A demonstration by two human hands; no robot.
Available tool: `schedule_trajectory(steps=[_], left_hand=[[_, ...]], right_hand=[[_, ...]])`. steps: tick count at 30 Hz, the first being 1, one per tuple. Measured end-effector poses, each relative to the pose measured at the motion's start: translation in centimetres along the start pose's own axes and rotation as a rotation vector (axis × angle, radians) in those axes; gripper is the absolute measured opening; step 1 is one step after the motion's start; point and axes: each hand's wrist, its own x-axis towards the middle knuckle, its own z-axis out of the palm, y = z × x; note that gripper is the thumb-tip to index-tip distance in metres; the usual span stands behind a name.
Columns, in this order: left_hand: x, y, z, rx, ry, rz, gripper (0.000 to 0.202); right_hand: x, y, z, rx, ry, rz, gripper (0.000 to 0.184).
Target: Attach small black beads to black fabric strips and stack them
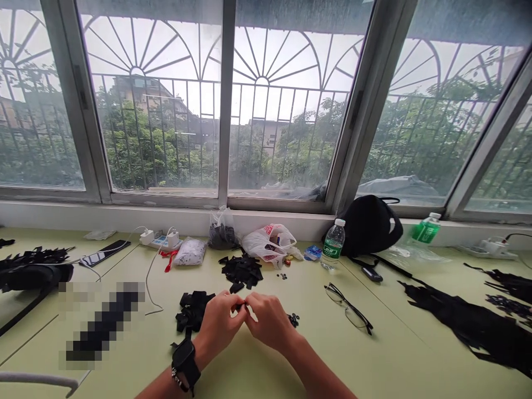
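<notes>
My left hand (pixel 221 318), with a dark watch (pixel 184 356) and a beaded bracelet on its wrist, pinches a small black piece (pixel 238 306). From the other side my right hand (pixel 268 320) closes its fingertips on the same piece; its exact kind is mostly hidden by the fingers. Both hands meet above the table. Just beyond them lies a pile of short black fabric strips (pixel 241 270). A second pile of black strips (pixel 193 309) is beside my left hand. Small black rings (pixel 293 320) lie partly behind my right hand, and a few more small dark parts (pixel 282 276) sit farther back.
Eyeglasses (pixel 349 308) lie to the right, near a water bottle (pixel 333 244) and a black bag (pixel 368 224). Long black strips (pixel 469 318) cover the far right. Plastic bags (pixel 270 244) stand along the windowsill. A white cable (pixel 149 282) crosses the left side, near a blurred black object (pixel 106 321).
</notes>
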Motion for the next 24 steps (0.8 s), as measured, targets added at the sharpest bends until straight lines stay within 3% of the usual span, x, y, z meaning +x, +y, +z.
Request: schedule_trajectory(steps=[11,18,24], left_hand=[[0.07,0.23,0.02,0.022,-0.003,-0.066,0.024],[0.14,-0.34,0.39,-0.137,0.002,-0.064,0.022],[0.36,-0.60,0.35,-0.271,-0.062,-0.104,0.024]], right_hand=[[0.19,-0.68,0.33,-0.156,-0.120,-0.084,0.013],[0.28,-0.78,0.50,-0.149,-0.086,-0.112,0.016],[0.12,-0.61,0.44,-0.070,-0.077,-0.067,0.020]])
